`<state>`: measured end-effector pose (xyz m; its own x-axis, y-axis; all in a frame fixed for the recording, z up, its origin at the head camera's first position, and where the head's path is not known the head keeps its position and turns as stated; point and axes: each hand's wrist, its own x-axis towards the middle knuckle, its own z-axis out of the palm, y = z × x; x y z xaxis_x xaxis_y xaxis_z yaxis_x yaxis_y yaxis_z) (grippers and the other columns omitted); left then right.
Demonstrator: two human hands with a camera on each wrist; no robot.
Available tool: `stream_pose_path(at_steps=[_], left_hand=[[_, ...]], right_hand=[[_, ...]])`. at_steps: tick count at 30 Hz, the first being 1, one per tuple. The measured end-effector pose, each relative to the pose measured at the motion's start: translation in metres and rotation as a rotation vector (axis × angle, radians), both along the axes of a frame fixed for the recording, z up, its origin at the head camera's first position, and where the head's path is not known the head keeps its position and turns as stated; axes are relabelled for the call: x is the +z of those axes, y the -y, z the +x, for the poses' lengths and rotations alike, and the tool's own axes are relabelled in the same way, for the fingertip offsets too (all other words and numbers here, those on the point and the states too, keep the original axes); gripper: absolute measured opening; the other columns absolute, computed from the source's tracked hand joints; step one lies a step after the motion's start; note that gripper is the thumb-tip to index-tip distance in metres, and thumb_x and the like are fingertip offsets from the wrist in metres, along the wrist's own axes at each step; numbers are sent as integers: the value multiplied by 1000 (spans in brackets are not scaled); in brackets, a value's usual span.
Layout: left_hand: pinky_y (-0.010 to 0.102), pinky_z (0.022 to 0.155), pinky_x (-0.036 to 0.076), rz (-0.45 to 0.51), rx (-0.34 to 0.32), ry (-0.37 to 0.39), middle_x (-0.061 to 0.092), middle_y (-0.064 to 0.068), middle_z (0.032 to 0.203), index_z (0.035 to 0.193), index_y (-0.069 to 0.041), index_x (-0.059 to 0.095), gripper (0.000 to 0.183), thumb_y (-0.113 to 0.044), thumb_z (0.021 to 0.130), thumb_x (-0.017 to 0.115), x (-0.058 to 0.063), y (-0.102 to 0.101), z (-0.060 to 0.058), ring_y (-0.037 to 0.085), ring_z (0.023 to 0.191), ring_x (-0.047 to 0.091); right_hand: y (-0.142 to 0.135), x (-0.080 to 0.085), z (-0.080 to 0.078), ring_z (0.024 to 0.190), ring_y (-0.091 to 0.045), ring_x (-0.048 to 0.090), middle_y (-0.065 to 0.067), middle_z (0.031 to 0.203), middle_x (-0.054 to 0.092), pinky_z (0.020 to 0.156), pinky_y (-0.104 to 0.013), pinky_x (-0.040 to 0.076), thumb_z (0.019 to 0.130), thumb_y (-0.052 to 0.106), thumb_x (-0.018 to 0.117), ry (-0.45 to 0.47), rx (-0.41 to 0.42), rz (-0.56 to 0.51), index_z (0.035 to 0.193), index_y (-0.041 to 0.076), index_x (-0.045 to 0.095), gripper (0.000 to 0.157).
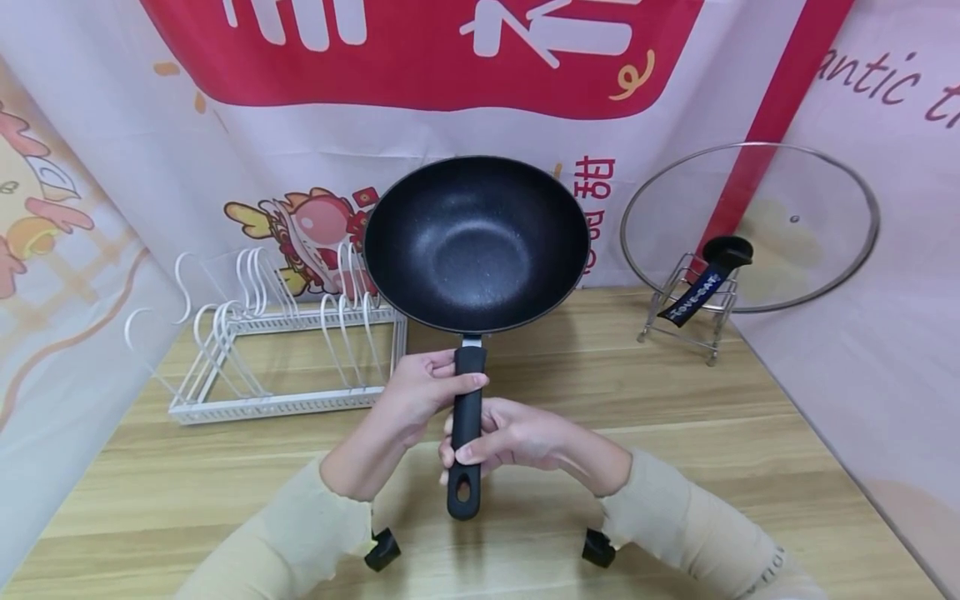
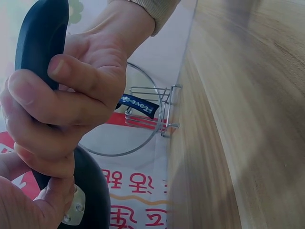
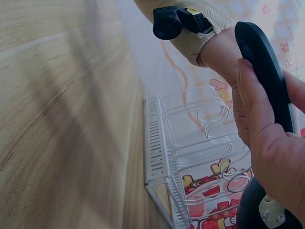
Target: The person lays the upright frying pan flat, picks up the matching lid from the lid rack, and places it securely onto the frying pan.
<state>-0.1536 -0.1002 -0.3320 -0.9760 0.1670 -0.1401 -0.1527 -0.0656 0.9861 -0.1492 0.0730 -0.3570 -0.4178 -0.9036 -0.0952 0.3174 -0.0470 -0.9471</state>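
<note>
A black wok [image 1: 480, 250] with a long black handle is held up above the table, its dark inside facing the head camera. My left hand [image 1: 423, 396] grips the handle near the pan end, thumb across the top. Lower down, nearer the handle's holed tip, my right hand [image 1: 517, 437] holds it with fingers curled beneath and thumb on top. In the left wrist view the right hand's fingers [image 2: 52, 109] wrap the handle, and the wok's riveted bracket [image 2: 75, 207] shows below. The right wrist view shows the handle [image 3: 264, 71] and the wok's outer side.
A white wire dish rack [image 1: 277, 406] stands at the left of the wooden table [image 1: 600, 508]. On the right, a glass lid [image 1: 810, 225] with a black knob leans upright in a small metal stand [image 1: 697, 337]. Printed cloth [image 1: 420, 129] hangs behind and at both sides.
</note>
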Motion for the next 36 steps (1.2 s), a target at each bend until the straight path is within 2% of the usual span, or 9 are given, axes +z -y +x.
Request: stream_pose_path(at_steps=[5,12,21,29,36], left_hand=[[29,86,59,2,4,5,72,25,113,128,16,60,44,6,87,74,-1,-2,0,16,93,71],[28,84,59,-6,-3,5,71,27,115,127,18,59,44,5,88,74,-4,-4,0,15,91,70],[25,80,58,-20,-11,3,72,23,112,126,16,61,43,3,88,75,-7,-6,0,13,88,69],[27,82,59,-19,-4,26,71,26,114,124,14,64,40,3,88,75,-10,-8,-1,14,88,70],[26,79,59,-11,3,32,75,18,103,121,14,66,38,3,87,76,-13,-10,0,14,84,70]], right_hand=[[-2,-3,1,102,-22,70,-2,101,68,99,-52,53,96,0,58,2,-15,-17,115,6,49,22],[-4,-4,1,101,-18,70,-1,101,68,95,-40,57,96,-3,56,28,-14,-9,117,4,47,24],[-7,-7,2,102,-23,70,-3,102,68,98,-52,53,96,1,59,14,-24,-22,116,4,48,24],[-9,-8,2,104,-20,70,-1,101,68,101,-50,52,96,-2,56,35,-5,1,112,9,50,20],[-10,-9,4,102,-18,71,-1,101,67,97,-44,56,97,-4,54,53,-3,-17,111,8,51,19]])
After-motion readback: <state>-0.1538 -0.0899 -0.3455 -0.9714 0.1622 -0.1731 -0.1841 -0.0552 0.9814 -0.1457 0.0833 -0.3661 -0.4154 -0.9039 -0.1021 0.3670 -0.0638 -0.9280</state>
